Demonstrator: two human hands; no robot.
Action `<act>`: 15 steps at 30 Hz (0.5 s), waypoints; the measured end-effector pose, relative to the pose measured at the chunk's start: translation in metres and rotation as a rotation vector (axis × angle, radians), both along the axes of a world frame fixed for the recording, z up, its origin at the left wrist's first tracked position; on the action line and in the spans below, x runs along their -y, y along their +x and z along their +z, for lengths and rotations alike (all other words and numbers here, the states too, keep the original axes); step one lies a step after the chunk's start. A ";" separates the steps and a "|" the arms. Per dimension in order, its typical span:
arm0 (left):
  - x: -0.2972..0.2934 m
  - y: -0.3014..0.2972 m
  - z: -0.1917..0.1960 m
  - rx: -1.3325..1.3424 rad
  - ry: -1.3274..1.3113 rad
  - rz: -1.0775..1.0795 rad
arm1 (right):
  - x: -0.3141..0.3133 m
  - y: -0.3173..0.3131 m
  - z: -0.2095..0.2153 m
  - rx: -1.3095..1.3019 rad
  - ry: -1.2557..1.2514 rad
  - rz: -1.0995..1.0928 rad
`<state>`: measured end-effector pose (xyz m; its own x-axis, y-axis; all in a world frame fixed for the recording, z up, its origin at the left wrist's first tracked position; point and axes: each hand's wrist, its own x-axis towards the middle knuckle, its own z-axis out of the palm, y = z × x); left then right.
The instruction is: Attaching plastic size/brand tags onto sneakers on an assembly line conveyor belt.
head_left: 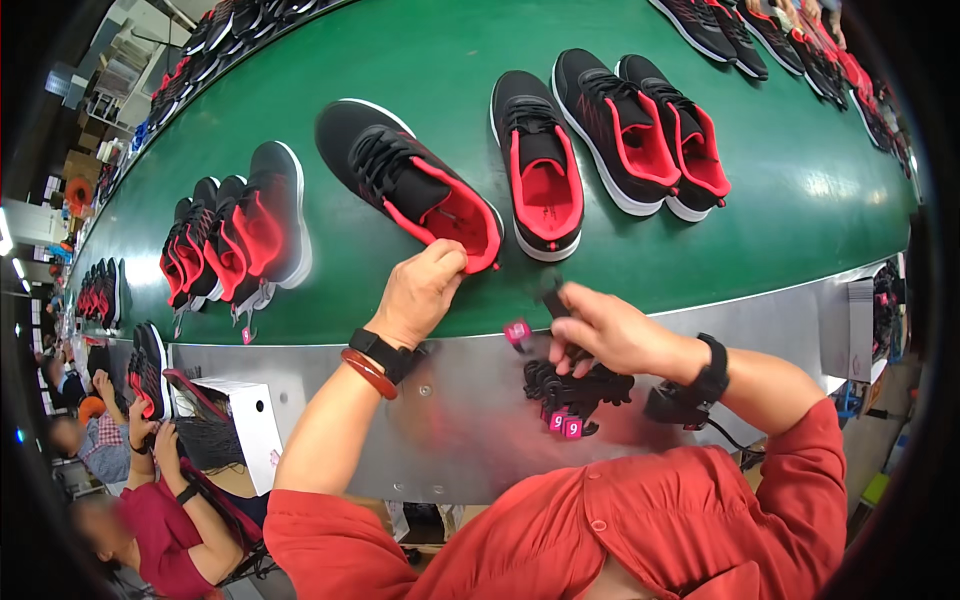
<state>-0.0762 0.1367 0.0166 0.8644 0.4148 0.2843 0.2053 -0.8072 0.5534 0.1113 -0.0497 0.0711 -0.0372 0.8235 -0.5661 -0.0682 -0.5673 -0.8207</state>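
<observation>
My left hand point(422, 290) pinches the collar of a black sneaker point(370, 145) with red lining, near its heel. The sneaker lies on the green belt, toe pointing away and to the left. In my right hand point(620, 335), closed just right of that heel, is a small black plastic hanger point(552, 298), smeared by motion. A pink tag point(517, 332) shows beside these fingers; what it hangs from is unclear. Below my right hand, several black plastic hangers point(580, 388) with pink tags lie in a pile on the metal ledge point(450, 450).
Right of the held sneaker stand three more sneakers point(540, 130). A group of sneakers with hangers point(275, 215) sits to the left. Further shoes point(710, 30) line the far side. At lower left, a co-worker point(175, 520) handles a shoe beside a white box point(255, 430).
</observation>
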 end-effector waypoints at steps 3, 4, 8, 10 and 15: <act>0.004 -0.004 0.000 0.009 0.017 0.024 | -0.024 -0.003 -0.013 0.001 -0.010 0.003; 0.006 -0.005 0.000 0.006 0.017 0.036 | -0.029 -0.005 -0.017 0.003 -0.025 -0.012; 0.007 -0.003 -0.001 0.028 0.029 0.045 | -0.037 -0.011 -0.021 -0.001 -0.004 -0.015; 0.008 -0.002 0.001 0.034 0.036 0.054 | -0.038 -0.013 -0.026 -0.016 -0.005 -0.006; 0.010 -0.003 -0.001 -0.006 0.110 0.070 | -0.039 -0.014 -0.020 0.040 -0.030 0.089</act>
<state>-0.0795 0.1263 0.0158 0.8362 0.4408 0.3264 0.2661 -0.8464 0.4613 0.0976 -0.0104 0.0510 -0.0868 0.8006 -0.5928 0.0160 -0.5939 -0.8044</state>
